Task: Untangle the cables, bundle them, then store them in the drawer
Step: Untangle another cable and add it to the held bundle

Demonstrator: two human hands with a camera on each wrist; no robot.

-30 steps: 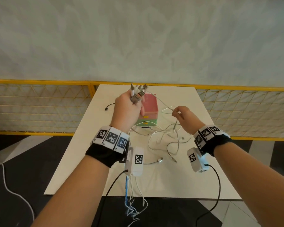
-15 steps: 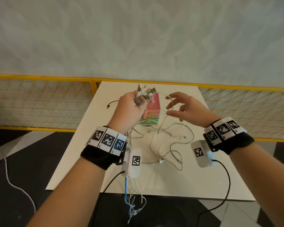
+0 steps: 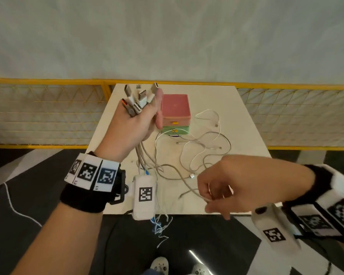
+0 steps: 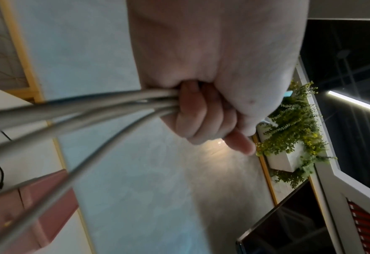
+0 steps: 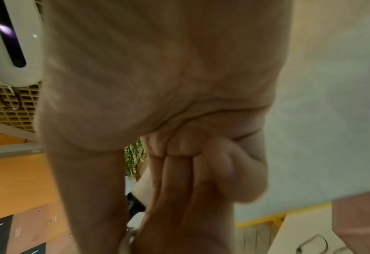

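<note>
My left hand (image 3: 139,116) is raised over the white table (image 3: 246,139) and grips several cable plug ends (image 3: 139,98) that fan out above the fist. In the left wrist view its fingers (image 4: 192,120) curl round grey cables (image 4: 114,103). The loose white cables (image 3: 197,155) trail from it in tangled loops over the table. My right hand (image 3: 209,197) is low near the table's front edge and pinches one strand of cable. The pink and green drawer box (image 3: 175,112) stands at the back, both drawers closed.
A yellow mesh railing (image 3: 48,116) runs behind and beside the table, with a pale wall above it. A black cable (image 4: 0,178) lies on the table left of the box. A thin white cord (image 3: 14,205) lies on the dark floor at the left.
My right hand dropped from beside the left hand to the table's near edge, drawing a strand with it. My left hand stayed raised with the plug ends.
</note>
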